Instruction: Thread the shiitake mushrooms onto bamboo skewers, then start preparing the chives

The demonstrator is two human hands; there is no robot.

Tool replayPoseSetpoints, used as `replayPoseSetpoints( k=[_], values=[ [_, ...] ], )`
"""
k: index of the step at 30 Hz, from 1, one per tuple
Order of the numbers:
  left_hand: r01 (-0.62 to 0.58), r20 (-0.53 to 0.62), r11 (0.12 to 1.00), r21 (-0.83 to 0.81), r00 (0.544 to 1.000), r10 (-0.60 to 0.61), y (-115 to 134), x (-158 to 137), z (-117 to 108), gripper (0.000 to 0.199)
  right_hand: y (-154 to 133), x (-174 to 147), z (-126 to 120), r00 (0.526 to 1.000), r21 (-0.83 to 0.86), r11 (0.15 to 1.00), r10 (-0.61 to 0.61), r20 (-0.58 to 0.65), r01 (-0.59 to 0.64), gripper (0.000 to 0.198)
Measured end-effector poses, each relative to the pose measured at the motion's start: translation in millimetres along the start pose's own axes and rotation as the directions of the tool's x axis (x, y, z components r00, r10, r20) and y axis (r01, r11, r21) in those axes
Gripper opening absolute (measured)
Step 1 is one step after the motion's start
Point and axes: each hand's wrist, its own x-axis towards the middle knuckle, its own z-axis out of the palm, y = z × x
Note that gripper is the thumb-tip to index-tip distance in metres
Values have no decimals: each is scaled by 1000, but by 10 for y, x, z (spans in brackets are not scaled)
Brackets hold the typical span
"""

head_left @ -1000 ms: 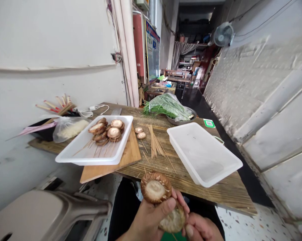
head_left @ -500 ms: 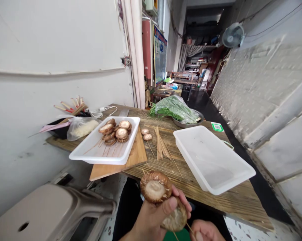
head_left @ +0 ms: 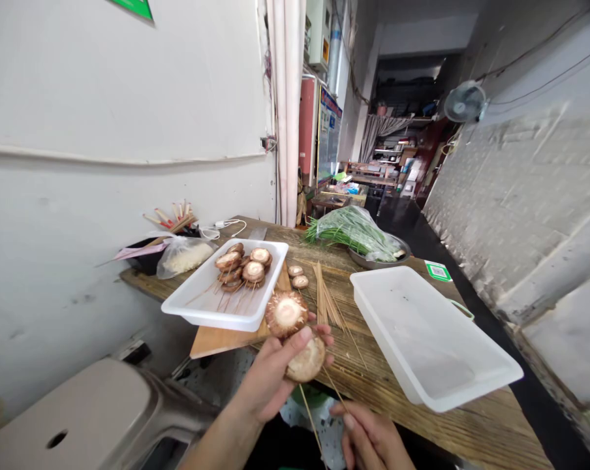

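Note:
Two brown shiitake mushrooms, an upper one (head_left: 286, 313) and a lower one (head_left: 307, 360), show their pale undersides in my left hand (head_left: 270, 372). Its thumb and fingers are closed around them. Two thin bamboo skewers (head_left: 309, 414) stick out below the lower mushroom. My right hand (head_left: 371, 434) pinches one skewer (head_left: 335, 386) toward its lower end; the other hangs free to its left. Beyond my left hand, a white tray (head_left: 211, 320) holds several skewered shiitake (head_left: 252, 271), their sticks pointing toward me.
The tray rests partly on a wooden cutting board (head_left: 217, 343). Two small mushrooms (head_left: 299, 282) and a bundle of skewers (head_left: 324, 297) lie mid-table. A second white tray (head_left: 436, 339) stands at right, bagged green vegetables (head_left: 356, 228) behind. A plastic stool (head_left: 79, 411) is at lower left.
Both hands have moved up and forward, bringing the mushrooms closer to the table edge and the left tray. My right hand is more fully in view. The camera view has shifted slightly.

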Motion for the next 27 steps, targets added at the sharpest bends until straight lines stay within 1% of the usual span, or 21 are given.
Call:
replayPoseSetpoints(
  k=[1,2,4,5,6,7,9,10,11,13,14,15,19,22,24,25,26,27],
  values=[
    [1,-32,1000,-8,999,-1,85,70,-41,22,-55,105,70,999,116,993,33,-13,-31,42],
    [-4,-68,1000,-18,998,2,171,155,-90,22,-113,231,140,998,244,968,68,-14,-63,43],
    [3,-157,999,-49,988,-10,325,340,-216,21,-231,543,278,993,475,876,115,-27,-88,40],
    [-40,-201,998,-46,979,30,384,425,-291,22,-287,724,346,991,560,824,128,-32,-88,38],
    [-105,-251,994,-35,963,93,426,495,-371,21,-339,914,412,990,615,783,137,-34,-87,38],
    [-133,-283,991,-27,952,120,450,547,-454,22,-385,1108,477,990,627,775,135,-50,-74,38],
    [-140,-317,990,25,938,141,452,595,-622,24,-459,1478,604,988,633,771,144,-60,-74,36],
    [-182,-331,980,74,923,196,441,600,-704,27,-486,1645,666,987,628,774,153,-58,-83,34],
    [-243,-348,960,143,895,278,431,601,-782,32,-509,1796,727,985,620,778,167,-53,-99,32],
    [-344,-379,893,292,815,438,435,610,-925,40,-545,2057,850,977,595,792,206,-52,-136,30],
    [-357,-391,865,352,784,482,452,627,-991,42,-564,2169,912,972,576,803,229,-58,-155,30],
    [-344,-401,850,398,768,499,479,653,-1053,43,-586,2272,975,965,552,815,254,-69,-175,28],
    [-270,-413,820,505,758,504,624,811,-1259,38,-719,2584,1206,937,398,882,325,-125,-253,22],
    [-221,-407,778,589,751,521,710,885,-1346,37,-836,2660,1268,937,223,932,322,-136,-287,20],
    [-191,-392,741,643,749,534,740,866,-1350,34,-877,2623,1172,947,78,956,292,-132,-283,21],
    [-179,-373,709,682,749,548,744,833,-1333,30,-876,2586,1070,953,-1,962,270,-135,-273,21],
    [-170,-333,649,742,747,576,739,784,-1305,27,-857,2544,932,959,-81,962,247,-141,-260,21],
    [-164,-268,556,815,744,612,722,721,-1269,25,-820,2501,767,963,-162,956,217,-162,-243,22]
  ],
)
